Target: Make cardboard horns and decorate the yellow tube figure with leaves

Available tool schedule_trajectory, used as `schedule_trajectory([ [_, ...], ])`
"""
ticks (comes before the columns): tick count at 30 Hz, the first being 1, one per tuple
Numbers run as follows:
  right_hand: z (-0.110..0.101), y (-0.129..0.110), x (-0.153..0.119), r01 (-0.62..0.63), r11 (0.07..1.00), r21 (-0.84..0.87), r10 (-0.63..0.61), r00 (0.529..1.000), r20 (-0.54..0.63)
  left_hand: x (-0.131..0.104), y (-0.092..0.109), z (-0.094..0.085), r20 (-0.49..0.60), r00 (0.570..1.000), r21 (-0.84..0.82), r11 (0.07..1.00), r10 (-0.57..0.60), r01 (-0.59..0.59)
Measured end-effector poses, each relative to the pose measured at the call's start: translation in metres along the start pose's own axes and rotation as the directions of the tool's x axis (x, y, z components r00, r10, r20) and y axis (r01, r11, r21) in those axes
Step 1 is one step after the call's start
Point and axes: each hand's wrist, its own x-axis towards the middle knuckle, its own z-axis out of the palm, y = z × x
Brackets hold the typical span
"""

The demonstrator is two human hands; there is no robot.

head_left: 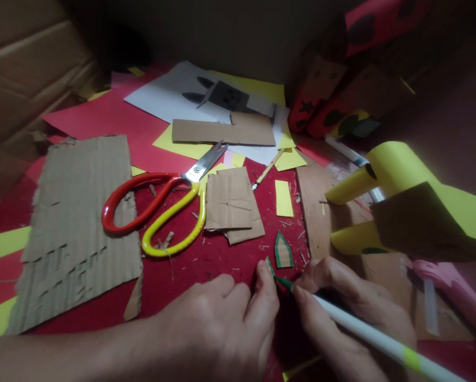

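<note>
My right hand [349,313] is closed around a white-bodied felt-tip pen [359,323] with a green tip. That tip touches, or nearly touches, a small cardboard piece [269,265] with green along its edge. Most of the piece is hidden under the fingers of my left hand [225,318], which are curled and press it against the red surface. Just beyond the pen tip lies a pointed cardboard cutout [283,250] with a green outline. Stacked cardboard squares [230,201] and a yellow paper strip [284,198] lie a little farther off.
Scissors [198,171] with one red and one yellow handle rest left of centre, partly over corrugated cardboard [82,223]. Coloured sheets and a white sheet [162,95] spread behind. A yellow paper model [405,170] and a pink tool [452,289] are at the right.
</note>
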Motion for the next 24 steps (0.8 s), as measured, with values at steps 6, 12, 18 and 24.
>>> schedule_trajectory([
  [6, 0.0006, -0.0012, 0.0006, -0.038, 0.999, -0.019, 0.038, 0.999, -0.013, 0.0, 0.0019, 0.004, -0.028, 1.0, 0.012, 1.0, -0.01, 0.011],
  [12, 0.0015, -0.001, -0.0017, -0.023, 1.0, 0.01, 0.023, 1.0, -0.018, 0.0013, 0.0006, 0.0044, -0.021, 1.0, 0.018, 1.0, -0.02, 0.02],
  [18, 0.002, -0.0002, -0.0018, -0.027, 0.999, 0.04, 0.029, 0.998, -0.061, 0.0006, 0.0032, 0.0051, -0.048, 0.998, 0.017, 0.999, -0.036, 0.037],
  [24, 0.0018, -0.002, -0.0013, -0.023, 1.0, -0.021, 0.023, 1.0, -0.015, 0.0003, 0.0032, 0.0044, -0.021, 1.0, 0.007, 1.0, -0.01, 0.01],
])
